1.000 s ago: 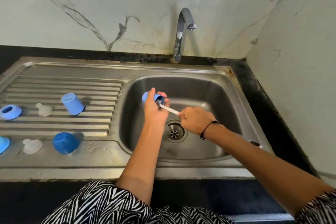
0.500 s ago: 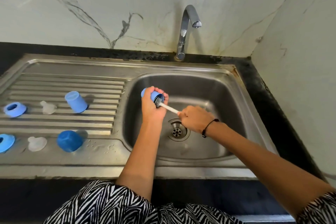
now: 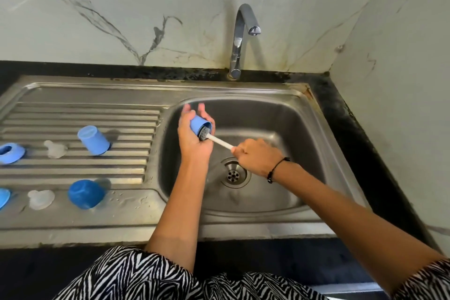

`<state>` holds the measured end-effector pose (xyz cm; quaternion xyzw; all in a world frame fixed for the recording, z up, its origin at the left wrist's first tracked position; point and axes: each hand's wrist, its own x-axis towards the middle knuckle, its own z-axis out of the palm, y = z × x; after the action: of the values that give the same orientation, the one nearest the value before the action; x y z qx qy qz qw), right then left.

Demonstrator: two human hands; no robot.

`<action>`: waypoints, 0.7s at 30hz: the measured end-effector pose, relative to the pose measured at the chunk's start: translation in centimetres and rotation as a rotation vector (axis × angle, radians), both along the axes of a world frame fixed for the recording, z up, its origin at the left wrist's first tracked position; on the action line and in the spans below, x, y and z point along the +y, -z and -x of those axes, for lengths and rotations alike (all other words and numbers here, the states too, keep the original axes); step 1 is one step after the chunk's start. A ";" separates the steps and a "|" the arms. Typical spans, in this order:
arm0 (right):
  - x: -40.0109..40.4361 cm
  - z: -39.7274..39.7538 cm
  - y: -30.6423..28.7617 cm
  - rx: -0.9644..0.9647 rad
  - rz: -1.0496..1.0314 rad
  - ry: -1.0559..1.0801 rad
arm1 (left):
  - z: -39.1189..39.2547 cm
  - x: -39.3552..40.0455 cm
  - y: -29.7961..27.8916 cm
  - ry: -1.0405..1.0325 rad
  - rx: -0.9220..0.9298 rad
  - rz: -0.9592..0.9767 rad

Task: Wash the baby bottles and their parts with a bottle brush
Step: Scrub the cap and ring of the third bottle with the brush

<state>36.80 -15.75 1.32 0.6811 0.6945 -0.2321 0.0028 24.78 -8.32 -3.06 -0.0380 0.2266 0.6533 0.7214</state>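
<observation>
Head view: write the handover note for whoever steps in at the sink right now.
Left hand holds the small light-blue plastic cap over the steel sink basin.
Right hand grips the white-handled bottle brush, bristles inside that cap.
On the ribbed drainboard: light-blue cup, dark-blue cap, two clear silicone teats, two blue rings.
Done: cannot tell.
Left: finish this cap; the tap shows no running water.

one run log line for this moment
left hand holds blue cap | right hand holds brush | bristles inside cap | over sink
</observation>
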 end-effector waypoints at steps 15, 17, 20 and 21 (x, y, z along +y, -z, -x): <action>-0.7 0.5 0.9 -0.123 -0.180 -0.053 | 0.5 0.3 0.5 0.010 0.096 0.024; -0.4 0.3 1.0 -0.242 -0.159 -0.057 | -0.2 0.3 0.7 0.021 0.116 0.167; 0.5 0.0 0.9 -0.335 -0.190 -0.034 | -1.3 0.4 1.1 0.056 0.235 0.208; 0.7 0.1 0.7 -0.335 -0.200 -0.015 | -1.6 0.2 1.0 0.059 0.257 0.187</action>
<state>36.75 -15.03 0.66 0.7017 0.7091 -0.0453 0.0523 26.36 -8.12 -4.05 -0.0145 0.3781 0.6074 0.6985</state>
